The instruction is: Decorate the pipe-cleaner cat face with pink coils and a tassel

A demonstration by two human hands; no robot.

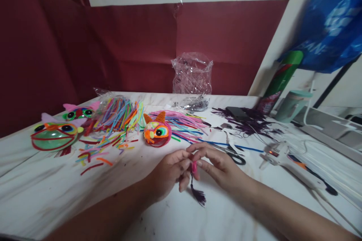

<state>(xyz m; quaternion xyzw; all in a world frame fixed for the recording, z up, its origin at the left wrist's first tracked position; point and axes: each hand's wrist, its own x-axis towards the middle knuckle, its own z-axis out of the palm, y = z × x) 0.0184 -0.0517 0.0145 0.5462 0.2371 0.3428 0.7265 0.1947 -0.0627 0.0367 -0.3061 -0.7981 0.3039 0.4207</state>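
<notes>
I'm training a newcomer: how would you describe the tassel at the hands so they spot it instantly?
On the marbled table, find where the left hand and right hand meet. Just below them is a small dark purple tassel, its cord leading up to a bright pink piece. Unlike the dark strands heaped farther back, it hangs alone.

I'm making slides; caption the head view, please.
Left hand and right hand hold a small pink piece with a dark purple thread tassel above a white marbled table.
</notes>
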